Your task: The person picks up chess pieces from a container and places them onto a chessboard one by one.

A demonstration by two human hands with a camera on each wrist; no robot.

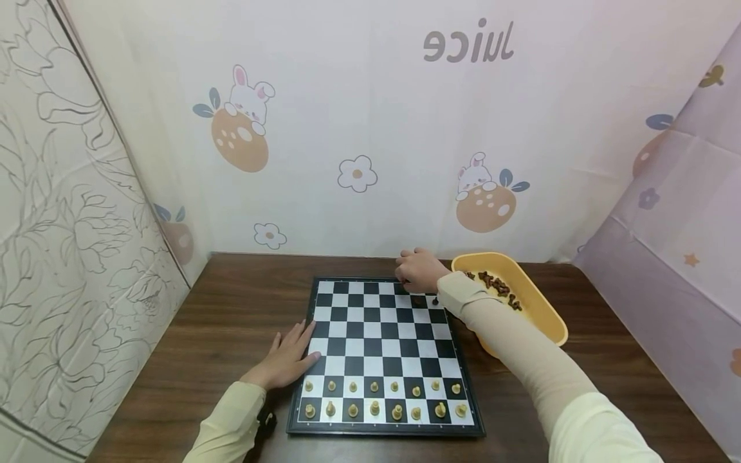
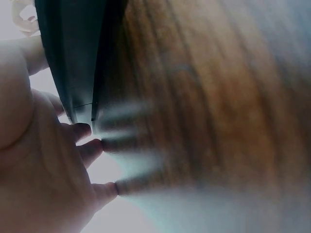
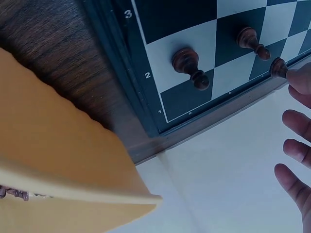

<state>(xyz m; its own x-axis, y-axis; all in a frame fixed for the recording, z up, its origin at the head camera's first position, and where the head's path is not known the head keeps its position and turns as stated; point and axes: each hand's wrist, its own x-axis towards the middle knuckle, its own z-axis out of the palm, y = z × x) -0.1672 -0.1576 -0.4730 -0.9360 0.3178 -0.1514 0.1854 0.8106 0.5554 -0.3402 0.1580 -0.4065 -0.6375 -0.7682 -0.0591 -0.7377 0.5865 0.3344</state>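
Observation:
A black-and-white chessboard lies on the table. My left hand rests at its left edge, fingers extended, thumb over the border; the left wrist view shows that hand beside the dark board side. At the far right of the board is my right hand. In the right wrist view its thumb and a finger pinch a dark brown chess piece, its upper part hidden by the fingertips. Two dark brown pawns stand nearby, a nearer pawn and a farther pawn.
Two rows of light chess pieces, including a pawn, stand along the board's near side. Right of the board, a yellow tray holds several dark pieces. Behind the brown wooden table hangs a printed curtain.

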